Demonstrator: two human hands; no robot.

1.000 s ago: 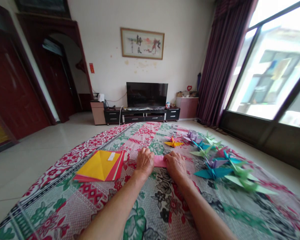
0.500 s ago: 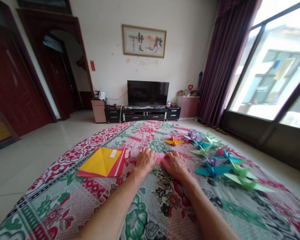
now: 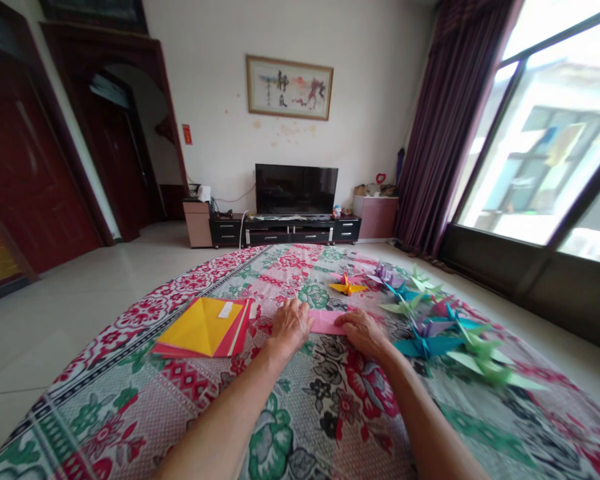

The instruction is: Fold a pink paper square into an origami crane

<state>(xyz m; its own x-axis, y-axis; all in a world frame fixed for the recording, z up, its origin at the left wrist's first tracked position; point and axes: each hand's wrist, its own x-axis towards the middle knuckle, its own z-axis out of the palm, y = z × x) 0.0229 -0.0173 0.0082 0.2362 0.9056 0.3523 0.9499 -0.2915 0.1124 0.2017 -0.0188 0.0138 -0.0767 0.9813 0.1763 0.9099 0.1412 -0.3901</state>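
A strip of pink folded paper (image 3: 326,323) lies on the patterned tablecloth between my hands. My left hand (image 3: 292,327) has its curled fingers on the paper's left end. At the other end, my right hand (image 3: 366,332) presses the paper with bent fingers, its thumb near the lower edge. Parts of both ends are hidden under the fingers. To the left sits a stack of square paper sheets (image 3: 204,327), yellow on top with red below. Beyond my right hand stands a yellow paper crane (image 3: 349,287).
Several folded cranes in blue, green and purple cluster at the right, among them a blue crane (image 3: 425,345) and a green crane (image 3: 491,363). The round table's cloth (image 3: 280,427) has a floral pattern. A television (image 3: 297,190) stands on a low cabinet beyond.
My right hand has slid to the right along the pink paper, uncovering more of it. My left hand stays at the left end.
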